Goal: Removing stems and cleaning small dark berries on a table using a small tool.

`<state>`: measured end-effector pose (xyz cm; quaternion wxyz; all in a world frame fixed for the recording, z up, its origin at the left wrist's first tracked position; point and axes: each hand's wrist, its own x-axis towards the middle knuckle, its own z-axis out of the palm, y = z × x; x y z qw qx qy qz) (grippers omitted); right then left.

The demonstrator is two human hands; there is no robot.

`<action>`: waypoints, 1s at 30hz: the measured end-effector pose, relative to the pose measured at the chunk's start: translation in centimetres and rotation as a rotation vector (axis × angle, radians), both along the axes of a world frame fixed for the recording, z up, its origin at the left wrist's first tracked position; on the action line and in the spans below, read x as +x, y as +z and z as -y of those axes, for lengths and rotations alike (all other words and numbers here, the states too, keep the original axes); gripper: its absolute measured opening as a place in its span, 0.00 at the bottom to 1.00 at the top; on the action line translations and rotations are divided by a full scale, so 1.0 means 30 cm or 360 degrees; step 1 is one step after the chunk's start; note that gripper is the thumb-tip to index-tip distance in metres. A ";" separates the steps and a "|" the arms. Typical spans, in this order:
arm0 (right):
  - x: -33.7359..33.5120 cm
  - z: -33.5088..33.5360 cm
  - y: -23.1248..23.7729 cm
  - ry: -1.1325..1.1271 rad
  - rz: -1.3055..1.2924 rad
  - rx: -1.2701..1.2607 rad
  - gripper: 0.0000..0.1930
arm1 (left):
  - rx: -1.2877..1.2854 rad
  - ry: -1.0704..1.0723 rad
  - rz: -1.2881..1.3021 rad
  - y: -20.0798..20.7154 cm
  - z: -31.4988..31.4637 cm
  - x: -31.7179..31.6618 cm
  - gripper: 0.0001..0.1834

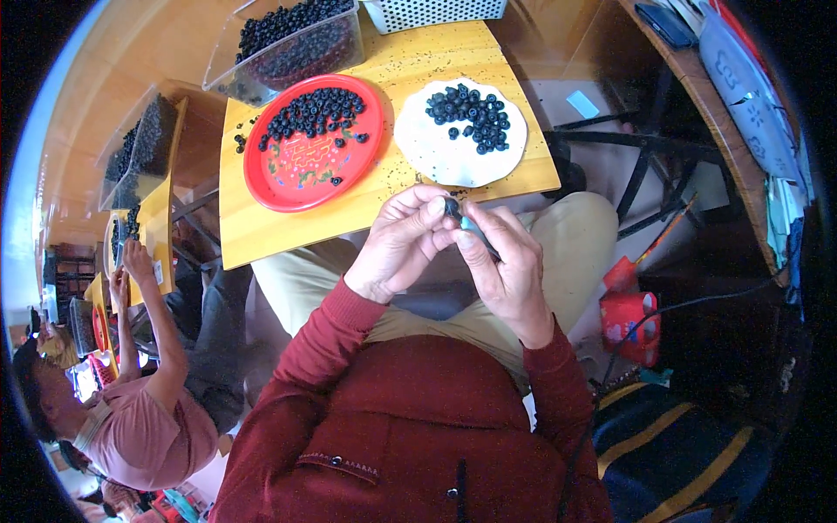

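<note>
Over my lap, just off the table's near edge, both hands meet. My left hand (398, 242) pinches a small dark round ball (452, 207), bead- or berry-like, between thumb and fingertips. Closed around a slim tool with a teal part (469, 227) is my right hand (506, 268); the tool's tip meets the ball, and its exact kind is hidden by the fingers. Beyond them a white scalloped plate (427, 155) carries a heap of similar dark balls (471, 113). To its left lies a red round tray (261, 170) with more of them, mostly along its far side.
A clear plastic bin (327, 52) full of dark balls stands at the far left of the wooden table (384, 57), beside a white perforated basket (436, 13). Brown specks litter the tabletop. Another person (148, 418) works at a table on the left. A dark cable (689, 305) hangs at right.
</note>
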<state>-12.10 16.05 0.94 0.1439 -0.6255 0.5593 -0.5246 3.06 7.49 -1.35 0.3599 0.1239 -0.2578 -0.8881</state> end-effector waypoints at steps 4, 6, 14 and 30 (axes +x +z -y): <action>-0.009 0.001 0.002 -0.0009 0.0018 0.0022 0.17 | 0.0005 -0.0001 0.0004 -0.005 -0.001 -0.004 0.08; -0.013 -0.001 0.001 -0.0012 0.0030 0.0042 0.17 | 0.0010 -0.0006 0.0015 -0.007 -0.003 -0.007 0.08; -0.031 -0.011 0.000 0.0013 0.0121 0.0066 0.15 | -0.0104 0.0010 0.0059 -0.001 -0.010 -0.017 0.08; -0.112 -0.040 0.010 0.0120 0.0265 0.0131 0.17 | -0.0229 0.0016 0.0037 0.041 -0.036 -0.046 0.07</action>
